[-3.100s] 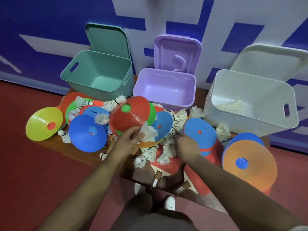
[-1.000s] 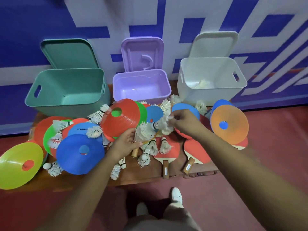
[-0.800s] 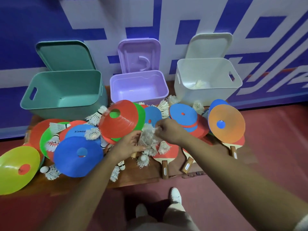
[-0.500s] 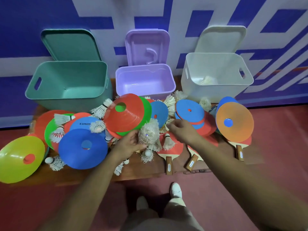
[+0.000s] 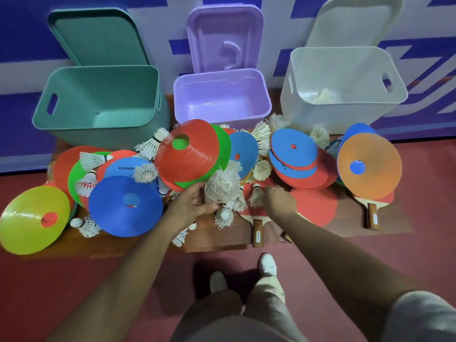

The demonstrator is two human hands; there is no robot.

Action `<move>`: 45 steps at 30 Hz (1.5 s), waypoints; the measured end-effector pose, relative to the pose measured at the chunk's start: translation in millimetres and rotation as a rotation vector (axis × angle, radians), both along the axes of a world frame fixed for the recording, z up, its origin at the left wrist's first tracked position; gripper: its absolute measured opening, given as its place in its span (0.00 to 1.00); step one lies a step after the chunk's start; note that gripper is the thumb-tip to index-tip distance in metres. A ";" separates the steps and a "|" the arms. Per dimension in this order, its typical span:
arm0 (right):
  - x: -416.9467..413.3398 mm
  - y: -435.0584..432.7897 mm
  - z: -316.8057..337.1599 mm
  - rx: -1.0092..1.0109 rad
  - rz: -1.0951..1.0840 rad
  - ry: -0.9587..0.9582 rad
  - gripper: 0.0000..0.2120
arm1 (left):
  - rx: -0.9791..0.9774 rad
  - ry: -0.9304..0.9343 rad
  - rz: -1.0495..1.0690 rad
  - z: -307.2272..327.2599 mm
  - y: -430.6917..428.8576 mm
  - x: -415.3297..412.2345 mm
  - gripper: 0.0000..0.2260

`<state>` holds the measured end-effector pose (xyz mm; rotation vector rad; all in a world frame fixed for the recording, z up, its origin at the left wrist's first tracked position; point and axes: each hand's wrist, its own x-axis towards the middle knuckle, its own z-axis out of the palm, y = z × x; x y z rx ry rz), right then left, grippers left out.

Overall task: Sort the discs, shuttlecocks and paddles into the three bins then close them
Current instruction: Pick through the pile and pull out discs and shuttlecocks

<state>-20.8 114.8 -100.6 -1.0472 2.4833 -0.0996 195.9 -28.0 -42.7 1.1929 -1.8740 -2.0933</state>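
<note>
Clutching a bundle of shuttlecocks [image 5: 223,187] just in front of the purple bin [image 5: 217,104], the left hand [image 5: 191,206] has its fingers and thumb curled round the feathered clump. The red disc [image 5: 195,154] leans right over it. The right hand [image 5: 281,201] lies a little to the right of that, fingers pointed down at a single shuttlecock [image 5: 256,195] standing cork-up. Whether they pinch it or only touch it cannot be told. Under this hand lie red paddles [image 5: 313,206], their handles pointing away from the purple bin. Loose shuttlecocks [image 5: 150,145] and more discs are heaped on the wooden surface [image 5: 222,239] in front of the purple bin: a blue disc [image 5: 125,206] and a yellow disc [image 5: 34,219] to its front left, an orange disc [image 5: 369,166] to its front right. Left of the purple bin stands the teal bin [image 5: 98,124]. Right of it is the white bin [image 5: 333,117], which holds a few pale shuttlecocks [image 5: 323,96]. All three lids [image 5: 223,38] stand open, propped behind the bins against the blue and white wall [image 5: 24,33].
</note>
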 end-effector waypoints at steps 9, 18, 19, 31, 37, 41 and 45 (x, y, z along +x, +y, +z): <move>-27.2 22.5 95.7 -0.281 0.064 -0.120 0.08 | -0.034 0.091 -0.064 38.8 6.2 -28.9 0.22; -73.3 13.7 230.9 -0.589 -0.014 -0.254 0.10 | -0.115 0.161 -0.142 77.6 -4.4 -76.4 0.22; -75.0 11.4 237.2 -0.563 0.024 -0.272 0.11 | -0.133 0.152 -0.150 80.2 -7.0 -82.2 0.24; -160.7 -18.0 222.0 -0.760 -0.045 -0.459 0.04 | -0.407 0.095 -0.063 110.5 -7.0 -173.0 0.23; -254.2 -8.3 226.1 -0.712 -0.049 -0.656 0.16 | -0.530 0.069 -0.045 123.0 -3.1 -269.5 0.22; -319.1 -4.5 214.7 -0.704 -0.087 -0.579 0.06 | -0.619 0.052 -0.065 125.3 -4.0 -345.3 0.20; -380.6 -2.8 191.5 -0.659 -0.238 -0.662 0.19 | -0.684 -0.056 -0.128 116.8 -10.7 -408.7 0.19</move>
